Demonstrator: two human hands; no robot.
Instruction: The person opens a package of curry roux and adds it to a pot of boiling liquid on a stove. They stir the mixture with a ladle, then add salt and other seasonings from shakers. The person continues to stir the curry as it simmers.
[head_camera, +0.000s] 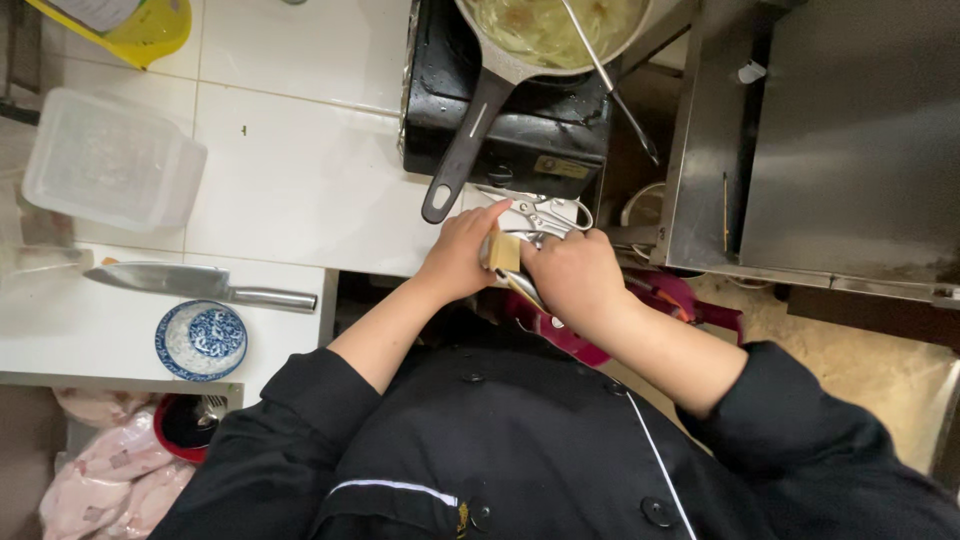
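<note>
Sleeves of a black jacket fill the near edge, both forearms reaching forward. Left hand (462, 252) pinches a small tan block (504, 251), seemingly a piece of food, pressing it against a metal tool. Right hand (575, 275) is clenched around that metal tool (545, 218), a hinged, plier-like piece held just off the counter's front edge, below the stove. Judgement: the block is being worked against the tool; the next stroke wants a firm pinch and fingertips kept clear. Count, outward: one blue-patterned bowl (201, 340), one cleaver (200, 283), one clear plastic tub (112, 160), one black stove (510, 110), one pan (545, 35) of pale strips with one long utensil (610, 80), one yellow container (135, 25).
</note>
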